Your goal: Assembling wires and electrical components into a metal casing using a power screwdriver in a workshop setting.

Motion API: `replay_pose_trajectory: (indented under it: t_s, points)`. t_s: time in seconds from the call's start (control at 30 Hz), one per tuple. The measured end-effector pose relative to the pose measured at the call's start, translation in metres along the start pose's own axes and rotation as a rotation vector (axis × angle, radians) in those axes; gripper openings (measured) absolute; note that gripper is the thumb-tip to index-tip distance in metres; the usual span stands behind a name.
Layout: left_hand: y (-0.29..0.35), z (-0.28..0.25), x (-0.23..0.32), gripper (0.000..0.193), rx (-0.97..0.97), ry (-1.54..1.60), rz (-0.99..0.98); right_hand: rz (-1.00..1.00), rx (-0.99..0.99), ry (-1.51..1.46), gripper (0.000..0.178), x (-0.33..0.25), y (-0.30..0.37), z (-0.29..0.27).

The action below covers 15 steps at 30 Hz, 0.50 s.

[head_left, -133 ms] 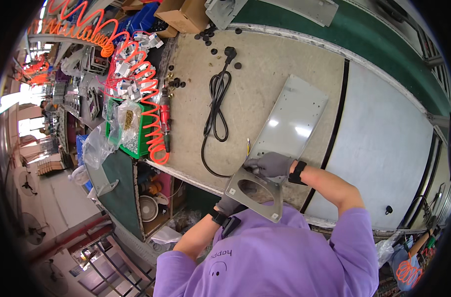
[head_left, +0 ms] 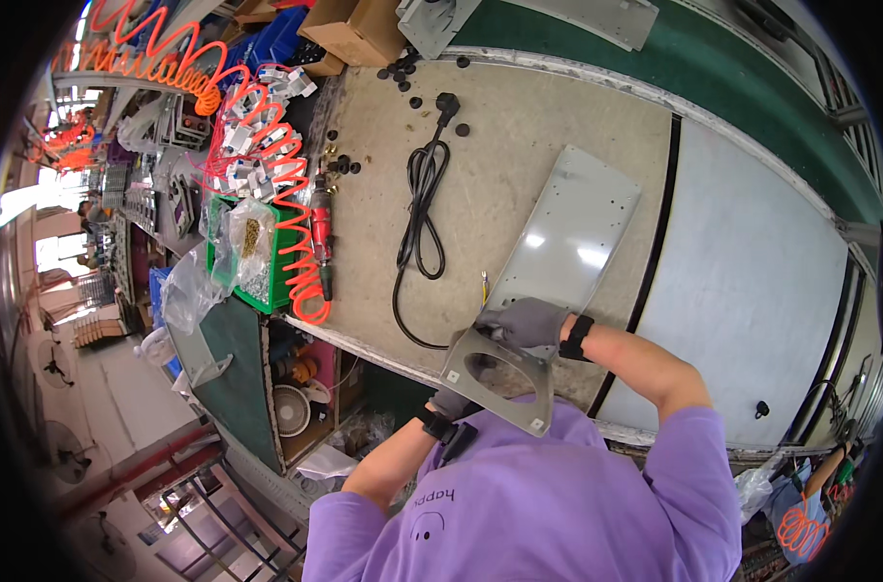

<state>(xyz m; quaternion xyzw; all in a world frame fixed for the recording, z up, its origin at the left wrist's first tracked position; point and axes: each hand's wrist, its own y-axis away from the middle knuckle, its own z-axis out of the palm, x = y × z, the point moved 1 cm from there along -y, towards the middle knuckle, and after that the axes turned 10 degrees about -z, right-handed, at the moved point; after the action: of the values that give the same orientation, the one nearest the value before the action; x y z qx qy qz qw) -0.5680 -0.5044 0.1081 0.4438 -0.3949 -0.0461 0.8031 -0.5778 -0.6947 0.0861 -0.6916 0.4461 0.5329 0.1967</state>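
A bent grey sheet-metal panel (head_left: 579,223) lies along the bench, and its near flange (head_left: 527,405) with a large round hole stands close to my body. My left hand (head_left: 451,402), in a grey glove, grips this flange from its left side; its fingers are mostly hidden behind the metal. My right hand (head_left: 527,322), also gloved, is closed at the top edge of the flange, and what its fingertips pinch is hidden. A black power cord (head_left: 422,209), bundled, runs from its plug (head_left: 447,103) to the flange. Thin wire ends (head_left: 484,283) stick up beside my right hand.
On the left are a red power screwdriver (head_left: 322,228), a coiled orange air hose (head_left: 301,267) and a green bin (head_left: 281,247) with bagged screws. Black round caps (head_left: 402,73) lie at the far edge near a cardboard box (head_left: 356,29). A pale board (head_left: 742,281) is on the right.
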Motion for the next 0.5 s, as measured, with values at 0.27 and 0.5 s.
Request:
replay_pose_trajectory:
  t_s: [0.27,0.5]
  points:
    - [0.000,0.005,0.012,0.021,-0.049,0.139,0.052,-0.068,0.025,-0.038,0.042,0.007,0.002,0.001]
    - [-0.023,-0.012,-0.012,0.018,-0.098,0.448,0.030,-0.007,-0.017,0.079,0.041,0.007,-0.005,0.004]
